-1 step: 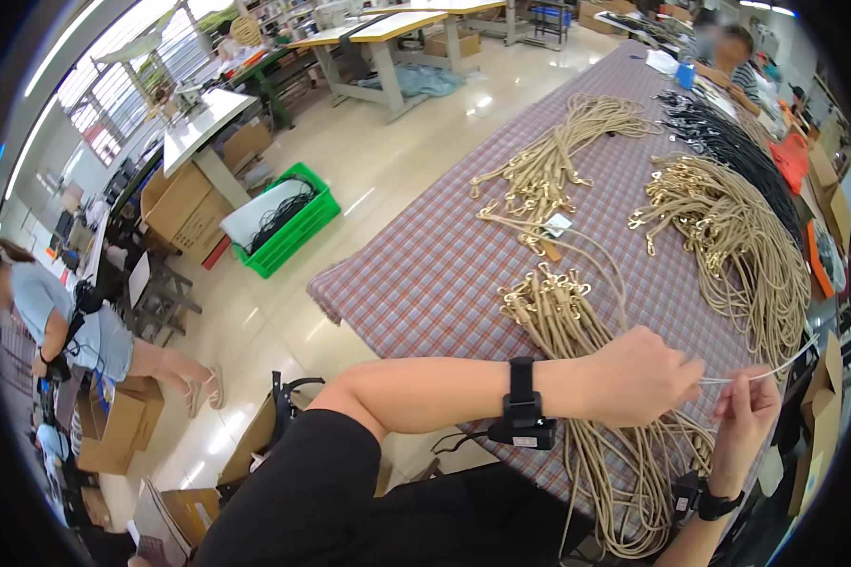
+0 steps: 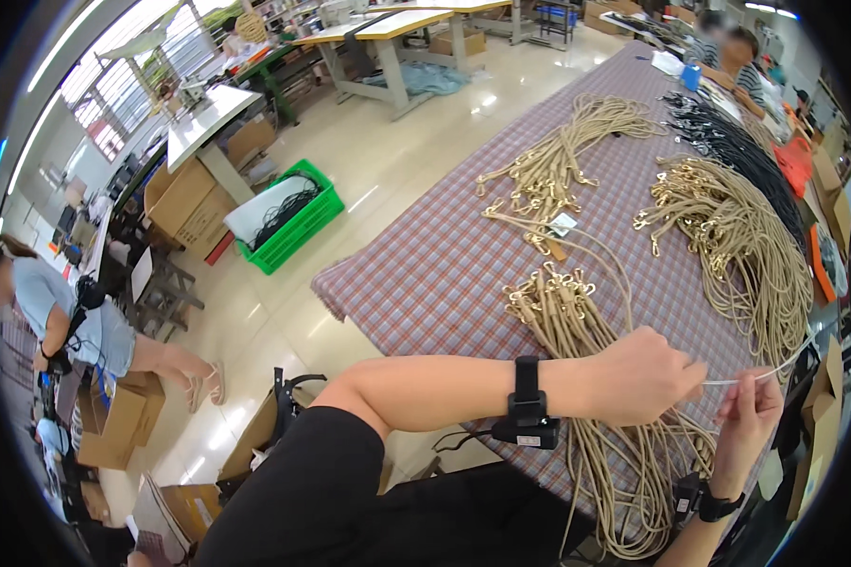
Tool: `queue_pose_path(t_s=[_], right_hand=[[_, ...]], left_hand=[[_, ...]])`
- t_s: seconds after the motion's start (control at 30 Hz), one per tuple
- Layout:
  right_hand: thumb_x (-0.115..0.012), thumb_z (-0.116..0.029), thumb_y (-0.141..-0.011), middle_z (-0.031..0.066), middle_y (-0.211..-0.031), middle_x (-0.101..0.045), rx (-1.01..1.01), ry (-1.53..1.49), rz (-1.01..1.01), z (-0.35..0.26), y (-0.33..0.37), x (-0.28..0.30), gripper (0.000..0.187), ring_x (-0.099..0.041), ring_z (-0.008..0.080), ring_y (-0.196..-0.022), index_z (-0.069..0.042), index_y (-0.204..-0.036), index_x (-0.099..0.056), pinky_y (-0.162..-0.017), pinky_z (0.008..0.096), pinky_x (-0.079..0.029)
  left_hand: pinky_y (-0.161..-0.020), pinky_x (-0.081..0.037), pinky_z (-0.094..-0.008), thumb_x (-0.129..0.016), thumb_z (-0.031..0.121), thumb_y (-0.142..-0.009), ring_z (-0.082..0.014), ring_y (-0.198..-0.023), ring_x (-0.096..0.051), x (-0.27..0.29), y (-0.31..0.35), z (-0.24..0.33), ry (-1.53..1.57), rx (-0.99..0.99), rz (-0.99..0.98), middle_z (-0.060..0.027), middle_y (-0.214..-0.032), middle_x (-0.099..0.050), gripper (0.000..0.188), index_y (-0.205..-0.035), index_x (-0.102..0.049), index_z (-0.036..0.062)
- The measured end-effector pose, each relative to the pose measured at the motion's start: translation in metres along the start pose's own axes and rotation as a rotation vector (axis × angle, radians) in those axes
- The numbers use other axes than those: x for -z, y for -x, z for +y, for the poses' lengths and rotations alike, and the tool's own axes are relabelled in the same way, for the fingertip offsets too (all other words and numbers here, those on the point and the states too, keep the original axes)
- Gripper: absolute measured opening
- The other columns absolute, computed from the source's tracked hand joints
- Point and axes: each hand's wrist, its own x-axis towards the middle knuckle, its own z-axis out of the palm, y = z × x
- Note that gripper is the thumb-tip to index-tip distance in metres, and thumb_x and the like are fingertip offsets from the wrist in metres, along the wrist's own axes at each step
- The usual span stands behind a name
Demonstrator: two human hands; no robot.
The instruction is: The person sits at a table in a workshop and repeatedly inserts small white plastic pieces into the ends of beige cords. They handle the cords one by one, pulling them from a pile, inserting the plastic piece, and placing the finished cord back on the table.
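My left hand (image 2: 629,380) is closed in a fist over the table, pinching one end of a thin white strand (image 2: 719,383). To its right, my right hand (image 2: 753,402) holds the same strand between thumb and fingertips; the free end curves up and right past it. Beneath both hands lies a bundle of tan ropes (image 2: 624,482), its gold metal clips (image 2: 548,293) gathered at the far end. A single tan rope with a white tag (image 2: 563,224) rests just beyond. What the left fingers hide cannot be seen.
More tan ropes with clips lie farther off (image 2: 577,142) and at the right (image 2: 738,236), beside black cords (image 2: 719,128). The checked cloth (image 2: 425,255) covers the table. A green crate (image 2: 298,222) stands on the floor. People (image 2: 742,71) sit at the far end; another person (image 2: 76,317) stands left.
The view has shifted very slightly. The strand's free end sits a little lower and more curved; both hands keep their hold.
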Motion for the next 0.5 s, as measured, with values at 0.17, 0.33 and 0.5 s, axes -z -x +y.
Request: queue_pose_path(t_s=[0.17, 0.33, 0.5], right_hand=[[-0.065, -0.018, -0.111, -0.0016, -0.078, -0.055, 0.042, -0.094, 0.064, 0.007, -0.009, 0.004, 0.017, -0.051, 0.0051, -0.062, -0.006, -0.1, -0.06, -0.052, 0.0206, -0.039], [-0.062, -0.017, -0.112, -0.002, -0.081, -0.056, 0.075, -0.201, 0.269, 0.005, -0.016, 0.003, 0.013, -0.051, 0.0037, -0.063, -0.006, -0.105, -0.062, -0.053, 0.0186, -0.038], [-0.061, -0.017, -0.113, 0.0005, -0.084, -0.062, 0.081, -0.127, 0.197, 0.008, -0.019, 0.008, 0.013, -0.054, 0.0039, -0.063, -0.006, -0.106, -0.062, -0.052, 0.0189, -0.041]], left_hand=[[-0.06, -0.051, -0.0459, -0.07, 0.007, -0.089, -0.0329, -0.069, -0.07, -0.011, 0.002, -0.012, 0.163, 0.009, 0.206, -0.0104, -0.079, -0.071, 0.007, -0.096, -0.07, 0.005], [-0.066, -0.051, -0.0452, -0.07, 0.006, -0.086, -0.0302, -0.076, -0.069, -0.003, -0.001, -0.022, -0.042, 0.069, 0.166, -0.0098, -0.081, -0.067, 0.004, -0.09, -0.069, 0.0056], [-0.074, -0.049, -0.0442, -0.069, 0.005, -0.08, -0.0302, -0.079, -0.065, 0.001, 0.0, -0.022, -0.295, 0.08, 0.16, -0.0106, -0.081, -0.063, 0.007, -0.086, -0.066, 0.0047]])
